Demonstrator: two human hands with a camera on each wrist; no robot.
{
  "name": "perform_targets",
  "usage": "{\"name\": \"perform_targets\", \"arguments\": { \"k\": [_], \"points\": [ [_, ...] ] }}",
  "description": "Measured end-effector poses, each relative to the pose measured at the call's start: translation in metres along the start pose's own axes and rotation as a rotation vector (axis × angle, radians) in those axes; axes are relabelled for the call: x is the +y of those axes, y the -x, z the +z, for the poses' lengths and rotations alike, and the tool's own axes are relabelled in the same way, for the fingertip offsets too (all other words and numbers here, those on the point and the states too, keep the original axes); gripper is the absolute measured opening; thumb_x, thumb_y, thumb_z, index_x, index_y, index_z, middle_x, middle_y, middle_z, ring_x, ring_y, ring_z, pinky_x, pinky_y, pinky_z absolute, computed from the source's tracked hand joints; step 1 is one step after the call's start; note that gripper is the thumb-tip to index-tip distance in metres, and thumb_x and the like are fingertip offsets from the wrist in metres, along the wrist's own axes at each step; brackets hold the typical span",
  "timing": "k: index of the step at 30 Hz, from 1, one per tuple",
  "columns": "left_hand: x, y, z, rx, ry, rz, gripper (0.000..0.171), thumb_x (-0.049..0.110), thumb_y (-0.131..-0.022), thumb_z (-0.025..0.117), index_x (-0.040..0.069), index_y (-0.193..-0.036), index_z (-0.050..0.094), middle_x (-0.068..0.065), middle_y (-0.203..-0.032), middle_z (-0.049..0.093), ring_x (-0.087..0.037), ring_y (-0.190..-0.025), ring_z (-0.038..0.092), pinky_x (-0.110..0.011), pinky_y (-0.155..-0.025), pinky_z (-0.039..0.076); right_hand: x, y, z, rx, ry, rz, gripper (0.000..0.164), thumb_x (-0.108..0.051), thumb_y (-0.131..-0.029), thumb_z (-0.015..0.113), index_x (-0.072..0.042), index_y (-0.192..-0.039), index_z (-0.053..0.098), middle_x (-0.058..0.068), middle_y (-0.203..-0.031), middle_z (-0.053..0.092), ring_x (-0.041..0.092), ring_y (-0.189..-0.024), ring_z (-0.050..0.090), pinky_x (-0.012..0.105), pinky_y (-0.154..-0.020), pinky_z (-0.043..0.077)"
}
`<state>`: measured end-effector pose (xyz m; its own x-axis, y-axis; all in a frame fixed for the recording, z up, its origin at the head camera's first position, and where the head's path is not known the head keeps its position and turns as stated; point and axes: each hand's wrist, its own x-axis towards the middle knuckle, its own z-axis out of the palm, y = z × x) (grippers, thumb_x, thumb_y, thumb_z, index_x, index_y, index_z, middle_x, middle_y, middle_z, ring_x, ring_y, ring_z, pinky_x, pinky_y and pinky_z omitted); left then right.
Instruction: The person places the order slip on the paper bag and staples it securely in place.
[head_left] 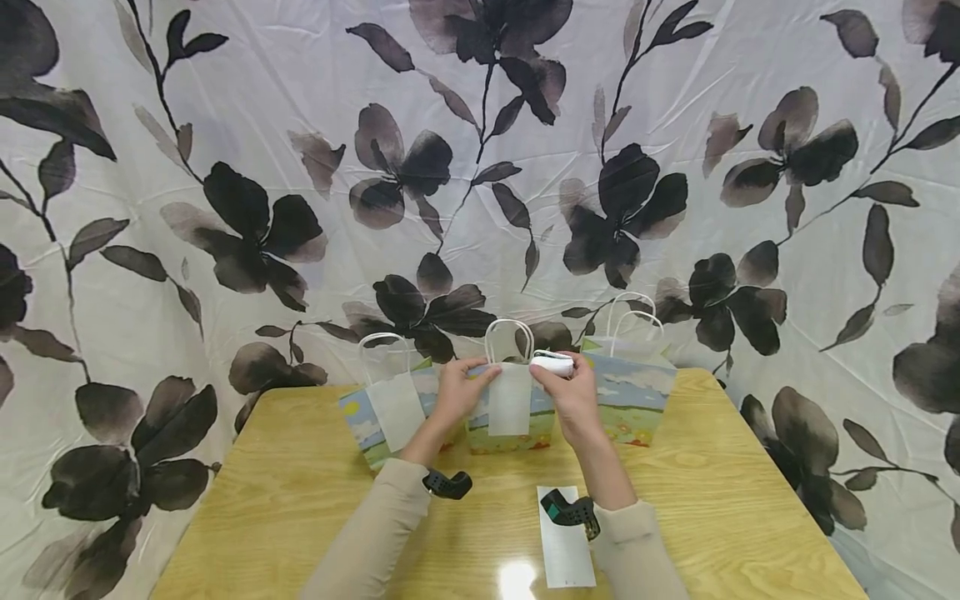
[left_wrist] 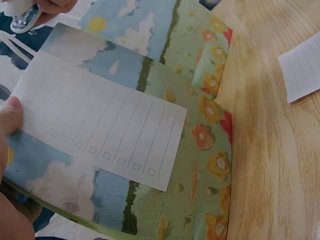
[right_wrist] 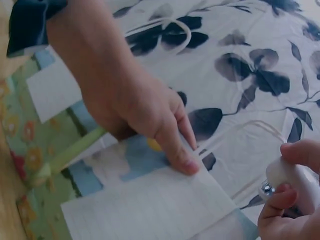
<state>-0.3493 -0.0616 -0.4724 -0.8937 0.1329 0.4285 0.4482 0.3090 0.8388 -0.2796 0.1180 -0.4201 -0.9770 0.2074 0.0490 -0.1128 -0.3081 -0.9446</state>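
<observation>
In the middle of the head view a paper gift bag (head_left: 480, 440) with a sky-and-flowers print and white handles stands upright. A lined checklist sheet (head_left: 509, 405) lies flat against its front, its row of small boxes showing in the left wrist view. My left hand (head_left: 459, 393) pinches sheet and bag rim at the top left, thumb over the paper and fingers behind. Beside the top right corner my right hand (head_left: 576, 403) holds a small white stapler (head_left: 553, 363); its metal end shows in the right wrist view, apart from the sheet.
To the left, a similar bag (head_left: 356, 421) carries a checklist sheet (head_left: 397, 412) on its front. Another bag (head_left: 637, 392) stands at the right. One loose sheet (head_left: 567, 554) lies on the wooden table (head_left: 285, 500) under my right wrist. A floral curtain (head_left: 480, 275) hangs behind.
</observation>
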Motion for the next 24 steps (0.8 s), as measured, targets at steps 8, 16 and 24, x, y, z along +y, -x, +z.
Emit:
{"name": "perform_targets", "arguments": {
  "k": [8,16,24],
  "points": [
    [0.002,0.003,-0.002,-0.001,0.014,-0.034,0.024,0.021,-0.087,0.075,0.001,-0.1,0.076,-0.011,-0.095,0.073,-0.02,-0.079,0.068,-0.033,-0.066,0.055,0.001,0.008,0.006,-0.122,-0.055,-0.058,0.044,0.01,-0.085,0.068,0.009,-0.126,0.051,0.012,-0.105,0.057,0.015,-0.087,0.059,0.023,-0.072,0.051],
    [0.001,0.008,-0.003,0.013,0.002,-0.022,0.024,0.023,-0.087,0.075,0.002,-0.1,0.077,-0.012,-0.104,0.071,-0.022,-0.092,0.068,-0.034,-0.071,0.055,0.004,0.008,0.011,-0.343,0.193,-0.203,0.048,0.005,-0.089,0.067,0.005,-0.13,0.043,0.029,-0.116,0.053,0.03,-0.086,0.065,0.031,-0.063,0.055],
    [-0.001,0.008,0.0,0.014,-0.001,0.027,0.024,0.021,-0.087,0.076,0.0,-0.098,0.076,-0.014,-0.103,0.071,-0.026,-0.097,0.067,-0.04,-0.079,0.054,0.003,-0.005,0.012,-0.357,0.546,-0.337,0.044,0.001,-0.084,0.075,-0.006,-0.123,0.055,0.014,-0.107,0.061,0.025,-0.081,0.067,0.032,-0.066,0.055]
  ]
}}
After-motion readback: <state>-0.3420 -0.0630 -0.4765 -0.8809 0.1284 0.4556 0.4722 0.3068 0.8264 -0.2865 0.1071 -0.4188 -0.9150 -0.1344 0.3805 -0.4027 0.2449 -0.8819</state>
